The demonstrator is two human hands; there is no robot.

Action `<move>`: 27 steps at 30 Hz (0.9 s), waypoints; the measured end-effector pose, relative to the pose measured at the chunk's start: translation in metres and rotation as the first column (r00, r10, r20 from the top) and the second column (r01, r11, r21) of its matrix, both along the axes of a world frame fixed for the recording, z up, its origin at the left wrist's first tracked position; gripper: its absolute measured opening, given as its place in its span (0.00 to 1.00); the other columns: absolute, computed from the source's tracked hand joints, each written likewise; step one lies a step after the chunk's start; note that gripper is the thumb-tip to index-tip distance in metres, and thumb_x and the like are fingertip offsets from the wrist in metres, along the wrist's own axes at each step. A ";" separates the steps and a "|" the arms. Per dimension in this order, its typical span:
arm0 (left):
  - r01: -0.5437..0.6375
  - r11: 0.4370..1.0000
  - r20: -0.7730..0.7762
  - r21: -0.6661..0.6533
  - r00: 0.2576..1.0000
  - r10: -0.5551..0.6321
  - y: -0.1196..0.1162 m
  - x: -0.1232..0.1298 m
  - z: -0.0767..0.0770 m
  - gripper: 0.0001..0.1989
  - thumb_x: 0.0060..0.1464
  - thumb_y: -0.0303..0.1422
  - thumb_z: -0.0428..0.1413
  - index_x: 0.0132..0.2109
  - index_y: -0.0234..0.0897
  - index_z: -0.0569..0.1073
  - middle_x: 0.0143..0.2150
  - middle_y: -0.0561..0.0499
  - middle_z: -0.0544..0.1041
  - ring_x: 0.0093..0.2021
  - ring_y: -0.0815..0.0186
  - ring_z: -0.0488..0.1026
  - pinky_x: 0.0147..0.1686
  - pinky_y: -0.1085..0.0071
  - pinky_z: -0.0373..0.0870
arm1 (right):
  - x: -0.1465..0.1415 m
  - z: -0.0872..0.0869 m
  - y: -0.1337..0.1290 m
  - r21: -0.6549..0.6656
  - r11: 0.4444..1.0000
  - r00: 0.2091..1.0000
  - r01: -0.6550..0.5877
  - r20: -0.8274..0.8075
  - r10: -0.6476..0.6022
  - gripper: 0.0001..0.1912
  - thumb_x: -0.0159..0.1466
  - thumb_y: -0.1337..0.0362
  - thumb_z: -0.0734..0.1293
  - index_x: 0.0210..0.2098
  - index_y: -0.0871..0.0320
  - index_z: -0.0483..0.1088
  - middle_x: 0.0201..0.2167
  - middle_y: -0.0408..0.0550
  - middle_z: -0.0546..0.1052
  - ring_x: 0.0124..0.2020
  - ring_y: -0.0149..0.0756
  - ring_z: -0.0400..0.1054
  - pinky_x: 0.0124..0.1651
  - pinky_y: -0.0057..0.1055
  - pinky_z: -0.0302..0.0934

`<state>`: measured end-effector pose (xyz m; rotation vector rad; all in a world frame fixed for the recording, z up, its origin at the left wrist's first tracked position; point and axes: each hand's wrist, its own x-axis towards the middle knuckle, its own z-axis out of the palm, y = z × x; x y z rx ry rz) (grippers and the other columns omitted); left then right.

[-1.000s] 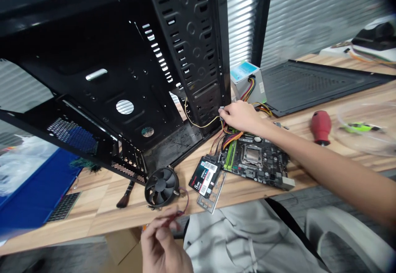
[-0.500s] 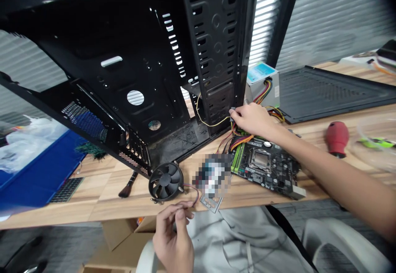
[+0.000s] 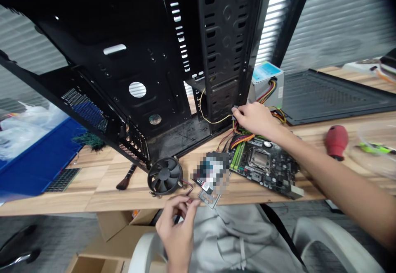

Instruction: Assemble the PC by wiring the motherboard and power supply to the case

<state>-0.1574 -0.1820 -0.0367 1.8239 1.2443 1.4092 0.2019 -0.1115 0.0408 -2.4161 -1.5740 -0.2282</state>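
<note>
My left hand (image 3: 177,223), at the table's front edge, has thumb and finger pinched together on the thin fan cable (image 3: 191,185). That cable runs from a round black cooling fan (image 3: 165,176) lying on the table; its end is hidden by my fingers. My right hand (image 3: 255,118) is closed on a small dark cable connector (image 3: 234,113) with yellow and other coloured wires, beside the computer case's lower edge. Below my right forearm lies a motherboard (image 3: 272,167) with green slots and a bare processor socket. Coloured power wires (image 3: 243,140) rest over its far corner.
A black computer case (image 3: 173,99) stands tilted above the table. Behind my right hand is a power supply (image 3: 268,84). A side panel (image 3: 337,95), a red-handled screwdriver (image 3: 336,141), a partly blurred drive (image 3: 210,172), a metal bracket (image 3: 209,198), a brush (image 3: 125,181) and a blue bin (image 3: 34,157) surround the work.
My left hand has risen slightly, and its fingers have drawn into a pinch at the fan cable. My right hand keeps its hold on the connector. The view has shifted a little.
</note>
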 end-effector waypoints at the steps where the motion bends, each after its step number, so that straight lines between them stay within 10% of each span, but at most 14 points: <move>1: 0.008 1.000 -0.026 0.029 1.000 -0.007 0.000 0.001 -0.001 0.08 0.54 0.34 0.69 0.38 0.40 0.78 0.26 0.59 0.76 0.24 0.72 0.71 0.28 0.76 0.71 | 0.000 0.000 0.000 0.000 1.000 1.000 0.001 0.000 -0.001 0.32 0.77 0.52 0.51 0.40 0.62 0.82 0.38 0.64 0.82 0.42 0.54 0.78 0.42 0.39 0.63; 27: -0.137 0.843 0.045 0.520 0.990 0.133 0.007 0.013 -0.060 0.19 0.51 0.20 0.64 0.47 0.44 0.76 0.37 0.49 0.83 0.31 0.56 0.81 0.24 0.60 0.78 | -0.006 0.004 0.000 -0.028 1.000 1.000 0.002 -0.003 -0.002 0.33 0.77 0.53 0.50 0.40 0.62 0.82 0.40 0.64 0.82 0.44 0.55 0.79 0.45 0.40 0.67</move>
